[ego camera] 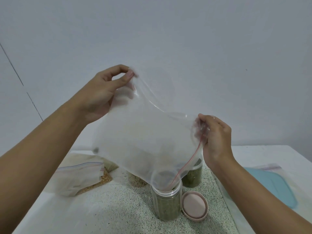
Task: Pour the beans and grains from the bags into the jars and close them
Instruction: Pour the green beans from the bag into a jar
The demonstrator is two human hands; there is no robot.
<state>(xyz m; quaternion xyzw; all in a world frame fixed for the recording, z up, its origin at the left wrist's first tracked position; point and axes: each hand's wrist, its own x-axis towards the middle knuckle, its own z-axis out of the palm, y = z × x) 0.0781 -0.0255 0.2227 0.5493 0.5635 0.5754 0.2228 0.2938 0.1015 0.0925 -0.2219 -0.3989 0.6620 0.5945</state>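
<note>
A clear zip bag (143, 141) with a red seal strip hangs upside down, its mouth inside the open jar (167, 205), which holds green grains. My left hand (104, 92) pinches the bag's upper corner. My right hand (214, 137) grips the bag's edge near the seal. The bag looks nearly empty. A pink lid (195, 206) leans against the jar's right side. Behind the bag stand a jar of green grains (193, 176) and a jar of pale grains (136, 180), both partly hidden.
Bags of yellow and pale grains (81, 178) lie at the left on the speckled mat (118, 208). A teal board (273, 186) and another zip bag (271, 166) lie at the right on the white table (50, 208). A wall stands behind.
</note>
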